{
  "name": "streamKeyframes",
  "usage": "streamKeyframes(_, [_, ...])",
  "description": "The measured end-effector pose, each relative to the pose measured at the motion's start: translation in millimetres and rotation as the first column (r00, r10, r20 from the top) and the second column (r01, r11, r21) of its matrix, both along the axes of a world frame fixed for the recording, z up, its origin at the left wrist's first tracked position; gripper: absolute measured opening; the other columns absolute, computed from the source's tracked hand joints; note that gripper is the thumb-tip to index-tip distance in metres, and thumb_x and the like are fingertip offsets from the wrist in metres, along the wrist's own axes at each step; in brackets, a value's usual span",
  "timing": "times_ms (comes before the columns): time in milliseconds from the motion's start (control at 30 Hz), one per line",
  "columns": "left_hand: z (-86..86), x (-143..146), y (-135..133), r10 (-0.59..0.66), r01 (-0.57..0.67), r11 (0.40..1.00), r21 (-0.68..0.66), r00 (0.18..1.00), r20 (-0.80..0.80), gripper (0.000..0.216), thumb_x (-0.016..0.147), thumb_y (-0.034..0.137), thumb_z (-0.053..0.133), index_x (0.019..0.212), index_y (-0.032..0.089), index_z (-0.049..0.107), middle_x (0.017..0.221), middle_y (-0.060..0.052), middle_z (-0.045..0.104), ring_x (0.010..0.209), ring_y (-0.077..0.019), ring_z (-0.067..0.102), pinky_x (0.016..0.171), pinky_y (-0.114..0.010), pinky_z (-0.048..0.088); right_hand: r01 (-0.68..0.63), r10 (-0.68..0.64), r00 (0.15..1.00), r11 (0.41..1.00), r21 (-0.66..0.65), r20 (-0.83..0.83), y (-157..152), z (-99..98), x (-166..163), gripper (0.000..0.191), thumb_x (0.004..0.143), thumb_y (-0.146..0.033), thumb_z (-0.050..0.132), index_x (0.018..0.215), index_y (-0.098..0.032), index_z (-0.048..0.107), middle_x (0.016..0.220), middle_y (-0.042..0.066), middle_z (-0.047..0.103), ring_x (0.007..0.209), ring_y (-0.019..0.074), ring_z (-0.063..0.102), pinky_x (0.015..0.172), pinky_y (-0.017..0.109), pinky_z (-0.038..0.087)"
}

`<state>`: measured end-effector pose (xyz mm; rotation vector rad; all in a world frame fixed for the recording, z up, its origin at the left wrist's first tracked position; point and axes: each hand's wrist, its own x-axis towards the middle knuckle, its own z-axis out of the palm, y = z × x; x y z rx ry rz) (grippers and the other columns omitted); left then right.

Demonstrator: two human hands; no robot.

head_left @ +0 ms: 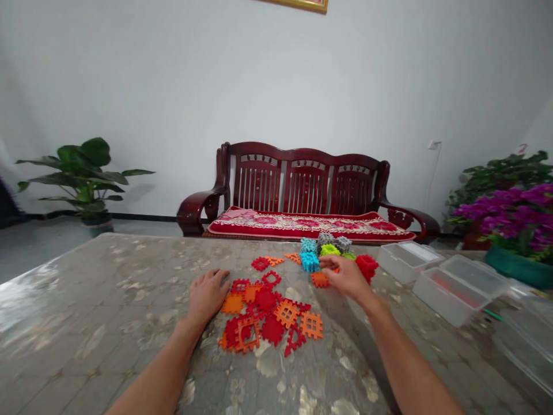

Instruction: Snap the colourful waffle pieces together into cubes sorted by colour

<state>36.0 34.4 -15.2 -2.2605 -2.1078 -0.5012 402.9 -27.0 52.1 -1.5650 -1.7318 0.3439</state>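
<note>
On the table (129,323): red and orange toy pieces (273,329) lie in a loose spread.
Left hand (208,293): flat and loose beside them, nothing seen in it.
Right hand (346,276): fingers bent by an orange piece (319,280) and blue blocks (309,262); cannot tell if it pinches anything.
Feel: probably light, stiff, a bit slippery.
Best hold: bumpy edges.

- The notched pieces (273,330) looked like smooth, fairly matt plastic.
- The surface (142,276) was smooth and glossy.
- The bench (259,148) was polished, shiny wood.
- Its seat cover (283,225) looked like matt cloth.
- The boxes (443,302) were smooth, translucent plastic.
- The wall (173,86) looked matt.
</note>
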Motion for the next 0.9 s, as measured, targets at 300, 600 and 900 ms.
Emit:
streamKeyframes(300, [0.3, 1.5, -2.1, 0.016, -0.017, 1.000, 0.011, 0.999, 0.042, 0.040, 0.091, 0.034, 0.046, 0.124, 0.026, 0.066, 0.135, -0.009, 0.061, 0.124, -0.0279, 0.056, 0.105, -0.044, 0.039, -0.224, 0.259, 0.949, 0.955, -0.192, 0.182, -17.9, -28.6, -68.3, 0.034, 0.075, -0.020, 0.062, 0.108, -0.021, 0.073, 0.107, 0.005, 0.074, 0.097, 0.0205, 0.066, 0.089, 0.032, 0.050])
streamKeyframes(600, [0.1, 2.2, -0.4, 0.006, -0.006, 1.000, -0.009, 0.999, 0.053, 0.040, 0.091, 0.033, 0.044, 0.124, 0.026, 0.066, 0.136, -0.009, 0.060, 0.127, -0.0264, 0.054, 0.107, -0.043, 0.037, -0.305, 0.310, 0.912, 0.950, -0.062, 0.270, -23.2, -28.3, -123.8, 0.051, 0.086, -0.030, 0.062, 0.136, -0.021, 0.057, 0.137, 0.007, 0.061, 0.127, 0.0241, 0.051, 0.111, 0.039, 0.035])
streamKeyframes(900, [-0.2, 3.7, 0.3, 0.000, -0.001, 1.000, 0.006, 0.998, 0.066, 0.039, 0.091, 0.031, 0.046, 0.123, 0.026, 0.066, 0.134, -0.008, 0.062, 0.124, -0.0258, 0.055, 0.106, -0.041, 0.037, -0.151, 0.175, 0.902, 0.984, -0.092, 0.394, -24.2, -40.1, -140.3, 0.031, 0.086, -0.038, 0.064, 0.114, -0.024, 0.069, 0.118, 0.006, 0.070, 0.113, 0.0257, 0.057, 0.099, 0.037, 0.040])
